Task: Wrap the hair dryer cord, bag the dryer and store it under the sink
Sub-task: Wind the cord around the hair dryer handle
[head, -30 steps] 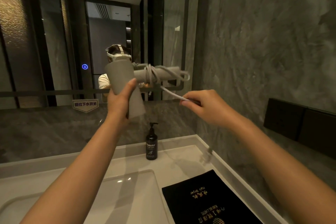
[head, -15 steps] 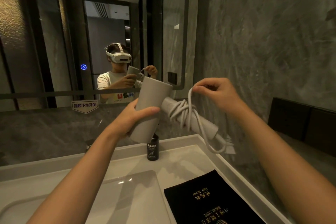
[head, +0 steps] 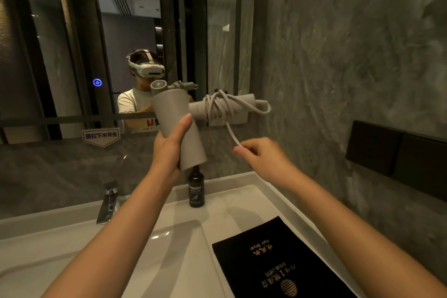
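My left hand grips the barrel of a grey hair dryer, held up in front of the mirror with its handle pointing right. Several turns of the white cord are wound round that handle, and a loop sticks out past its end. My right hand pinches the free stretch of cord just below the handle, to the right of the barrel. A black hair dryer bag with gold lettering lies flat on the counter at the lower right.
A dark pump bottle stands on the counter under the dryer. The white basin and chrome tap are at the left. The mirror is behind, a stone wall with black panels on the right.
The dryer's handle swung from pointing down-right to level. My right hand dropped from above the handle to below it, bringing the cord round in another turn.
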Demonstrator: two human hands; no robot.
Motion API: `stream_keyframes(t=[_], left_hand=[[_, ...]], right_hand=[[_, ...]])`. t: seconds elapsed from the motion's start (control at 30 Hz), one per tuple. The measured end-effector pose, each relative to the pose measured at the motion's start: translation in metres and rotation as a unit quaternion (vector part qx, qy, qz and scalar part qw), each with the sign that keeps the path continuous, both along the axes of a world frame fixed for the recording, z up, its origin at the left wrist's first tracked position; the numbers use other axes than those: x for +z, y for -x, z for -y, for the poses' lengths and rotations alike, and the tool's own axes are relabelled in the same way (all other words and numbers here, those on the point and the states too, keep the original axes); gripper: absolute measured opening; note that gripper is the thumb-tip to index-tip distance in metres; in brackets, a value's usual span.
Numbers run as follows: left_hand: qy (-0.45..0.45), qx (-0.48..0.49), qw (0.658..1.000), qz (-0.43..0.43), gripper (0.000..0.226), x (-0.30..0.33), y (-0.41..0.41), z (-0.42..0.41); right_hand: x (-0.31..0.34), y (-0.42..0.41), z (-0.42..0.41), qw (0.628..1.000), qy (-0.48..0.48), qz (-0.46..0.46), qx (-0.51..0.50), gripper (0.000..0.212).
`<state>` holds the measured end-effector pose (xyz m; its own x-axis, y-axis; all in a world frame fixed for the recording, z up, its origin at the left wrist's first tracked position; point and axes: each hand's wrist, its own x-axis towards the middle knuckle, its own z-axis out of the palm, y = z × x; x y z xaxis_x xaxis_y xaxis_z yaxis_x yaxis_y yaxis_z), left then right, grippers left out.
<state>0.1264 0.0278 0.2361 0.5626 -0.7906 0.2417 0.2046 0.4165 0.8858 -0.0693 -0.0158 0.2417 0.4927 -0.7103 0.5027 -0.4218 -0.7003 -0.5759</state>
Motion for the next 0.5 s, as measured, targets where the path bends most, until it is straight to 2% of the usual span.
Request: stream_keyframes(t=[0.07,0.13,0.27,0.33,0.4,0.5], left_hand=[[-0.012,0.068,0.996,0.058,0.061,-0.001,-0.007,-0.001],[-0.012,0.090,0.988,0.127,0.057,-0.003,-0.010,-0.004],[-0.028,0.057,0.969,0.237,0.049,-0.006,-0.015,-0.011],[-0.041,0.003,0.967,0.252,0.049,-0.009,-0.015,-0.016],[-0.059,-0.055,0.966,0.246,0.046,-0.013,-0.016,-0.021],[-0.066,-0.154,0.967,0.190,0.052,-0.020,-0.014,-0.023]], right_hand=[[0.004,0.006,-0.007,0.998,0.043,-0.053,-0.015,0.021],[0.012,0.012,-0.010,0.994,0.080,-0.065,-0.024,0.019],[0.028,0.025,-0.007,0.990,0.134,-0.034,-0.019,0.018],[0.034,0.032,-0.002,0.992,0.127,0.026,0.002,0.013],[0.036,0.038,0.001,0.992,0.080,0.088,0.037,0.008],[0.030,0.040,0.001,0.987,0.003,0.142,0.076,0.008]])
